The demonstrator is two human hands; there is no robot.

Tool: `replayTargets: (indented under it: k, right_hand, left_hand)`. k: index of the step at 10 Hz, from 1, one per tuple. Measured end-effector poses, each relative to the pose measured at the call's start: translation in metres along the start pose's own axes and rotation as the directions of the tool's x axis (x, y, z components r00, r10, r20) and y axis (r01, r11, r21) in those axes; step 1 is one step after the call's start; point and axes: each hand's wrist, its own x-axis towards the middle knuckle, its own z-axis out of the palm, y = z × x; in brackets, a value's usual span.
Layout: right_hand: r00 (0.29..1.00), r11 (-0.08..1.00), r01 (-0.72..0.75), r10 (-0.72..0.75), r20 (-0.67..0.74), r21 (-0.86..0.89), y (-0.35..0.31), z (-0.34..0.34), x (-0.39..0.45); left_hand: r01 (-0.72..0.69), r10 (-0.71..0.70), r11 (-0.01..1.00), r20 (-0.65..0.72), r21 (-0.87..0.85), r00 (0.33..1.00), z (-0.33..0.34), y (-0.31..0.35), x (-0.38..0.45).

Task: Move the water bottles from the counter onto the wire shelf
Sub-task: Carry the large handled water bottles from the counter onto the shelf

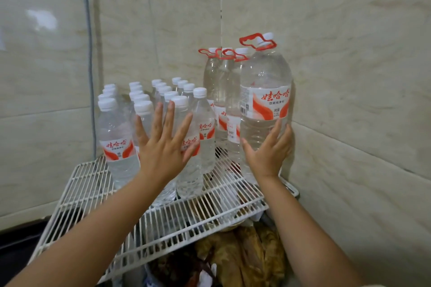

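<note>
My left hand (163, 144) was flat and open, fingers spread, palm pressed against the front small bottles (189, 147), gripping nothing. My right hand (268, 149) was open too, cupped against the lower body of the big jug (265, 105), more a steadying touch than a real hold as far as I could see.

All bottles in view already stood on the wire shelf (163, 221). The small ones sat in rows on the left, and the big jug was at the right front, near the wall (349, 77). Three more jugs (224, 91) stood behind it in the corner. No table was visible, so I couldn't say whether any bottles were left there.

Handling, my read: the big jug looked full, so heavy. Its thin clear plastic would flex if squeezed, and the smooth wall could slip under one palm. The best hold was the red carry handle (253, 42) at the neck, or two hands low on the ribbed body. The small bottles were light, each an easy one-hand grab around the label or just under the cap. They were tall and narrow and stood on wire bars, so tippy. They were also packed touching, so a push on one could topple its neighbours. I judged the flat left palm was squaring up the row. Some clutter (245, 254) lay under the shelf, hard to identify.
</note>
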Motion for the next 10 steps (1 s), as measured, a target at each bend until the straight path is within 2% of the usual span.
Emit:
replayTargets:
  k: [1,3,5,6,7,8,9,10]
  right_hand:
    - [1.0,1.0,-0.015,0.015,0.01,-0.001,0.003,0.001,-0.002]
    - [0.997,0.999,0.03,-0.033,-0.07,-0.04,0.003,0.0,0.0]
    - [0.999,0.996,-0.024,0.027,0.043,-0.081,-0.005,-0.008,-0.004]
    - [0.98,0.999,-0.051,0.051,0.19,-0.004,-0.007,-0.019,-0.005]
    - [0.965,0.996,-0.076,0.06,0.257,0.052,-0.01,-0.041,0.001]
    - [0.998,0.937,0.061,-0.064,-0.003,0.345,-0.027,-0.075,0.02]
    - [0.892,0.661,0.426,-0.195,-0.407,0.618,-0.047,-0.134,0.056]
    - [0.888,0.616,0.453,-0.25,-0.386,0.644,-0.02,-0.173,0.116]
  left_hand:
    - [0.018,-0.017,1.0,-0.042,0.015,0.999,0.001,0.002,-0.005]
    - [0.062,-0.058,0.997,-0.102,0.036,0.993,0.008,0.005,-0.012]
    - [0.086,-0.08,0.996,-0.114,0.04,0.99,0.011,0.007,-0.017]
    - [0.066,-0.06,0.997,-0.17,0.032,0.984,0.014,0.006,-0.02]
    - [0.052,-0.044,0.998,-0.201,0.034,0.978,0.015,0.003,-0.017]
    - [0.048,-0.039,0.998,-0.196,0.04,0.98,0.017,0.004,-0.017]
    - [0.047,-0.034,0.997,-0.185,0.069,0.982,0.019,0.004,-0.02]
    - [0.059,-0.044,0.994,-0.167,0.089,0.985,0.019,0.004,-0.022]
